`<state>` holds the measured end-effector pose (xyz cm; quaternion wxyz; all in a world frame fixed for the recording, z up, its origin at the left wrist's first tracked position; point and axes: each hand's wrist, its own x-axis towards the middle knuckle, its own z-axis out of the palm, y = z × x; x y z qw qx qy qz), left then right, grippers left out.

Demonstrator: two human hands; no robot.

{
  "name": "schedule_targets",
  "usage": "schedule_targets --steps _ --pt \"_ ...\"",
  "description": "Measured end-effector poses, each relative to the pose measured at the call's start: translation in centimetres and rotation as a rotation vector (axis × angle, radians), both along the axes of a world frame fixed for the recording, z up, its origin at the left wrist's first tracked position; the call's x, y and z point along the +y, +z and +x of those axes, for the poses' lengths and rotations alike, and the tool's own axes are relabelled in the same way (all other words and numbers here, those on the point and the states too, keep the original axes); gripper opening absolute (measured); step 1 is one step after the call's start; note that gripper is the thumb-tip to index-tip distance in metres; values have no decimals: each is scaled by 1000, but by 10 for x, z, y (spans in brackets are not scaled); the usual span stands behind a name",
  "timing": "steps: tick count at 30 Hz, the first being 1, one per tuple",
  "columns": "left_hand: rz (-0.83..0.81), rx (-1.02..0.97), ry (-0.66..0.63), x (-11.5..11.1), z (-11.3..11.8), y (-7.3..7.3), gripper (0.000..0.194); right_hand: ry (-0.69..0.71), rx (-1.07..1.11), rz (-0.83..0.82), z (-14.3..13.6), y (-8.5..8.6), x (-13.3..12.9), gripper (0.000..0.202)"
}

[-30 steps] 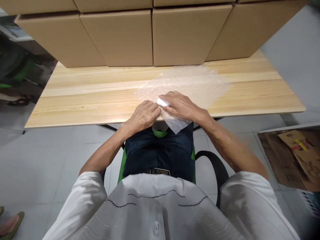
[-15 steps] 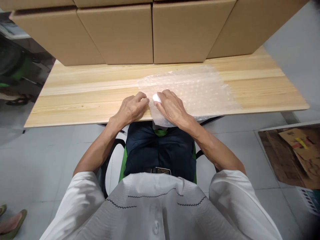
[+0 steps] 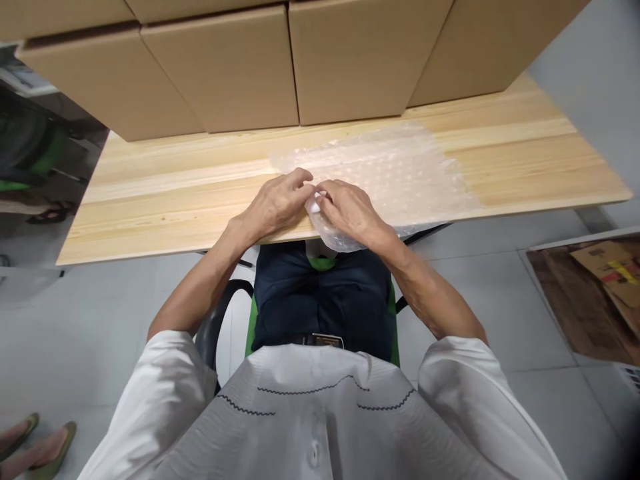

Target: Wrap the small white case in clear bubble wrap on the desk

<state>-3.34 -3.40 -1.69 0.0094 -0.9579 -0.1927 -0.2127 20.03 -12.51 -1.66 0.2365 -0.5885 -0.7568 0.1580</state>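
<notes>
A sheet of clear bubble wrap [image 3: 400, 173] lies on the wooden table, its near corner hanging over the front edge. At its left end sits a small white rounded object [image 3: 315, 205], partly hidden by fingers and film; its kind does not show. My right hand [image 3: 347, 207] is closed on this white object, with the thumb and fingers bent around it. My left hand [image 3: 285, 200] meets it from the left, thumb and index finger pinching the left edge of the bubble wrap beside the object.
Large cardboard boxes [image 3: 220, 80] stand stacked along the back of the table [image 3: 150, 200]. Another person's feet in sandals [image 3: 55, 447] show at the lower left. Flattened cardboard [image 3: 605, 280] lies at the right, below table height. A chair [image 3: 35, 140] stands at the far left.
My left hand has moved right and slightly up, onto the bubble wrap's edge. The left end of the wrap now folds up over the white object, which is more covered.
</notes>
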Motion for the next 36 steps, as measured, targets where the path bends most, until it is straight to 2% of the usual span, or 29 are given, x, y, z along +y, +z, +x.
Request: schedule_targets --steps 4,7,12,15,19,22,29,36 --pt "-128 -6 -24 3 17 2 25 29 85 -18 13 2 1 35" --pt "-153 1 -65 5 27 0 22 25 137 -42 21 2 1 33" --pt "-226 -30 -91 6 32 -2 24 47 181 -48 25 5 -1 31" --pt "-267 -89 -40 5 28 -6 25 104 173 -45 26 6 2 47" --pt "-361 -167 -6 5 24 -15 45 163 137 -56 29 4 12 83" --pt "-434 -199 -18 8 23 -24 62 163 130 -69 29 0 19 98" --pt "-440 -223 -27 17 22 -39 82 109 80 -28 21 -2 15 99" --pt "-385 -218 -44 24 24 -45 93 119 39 -32 13 -2 19 100"
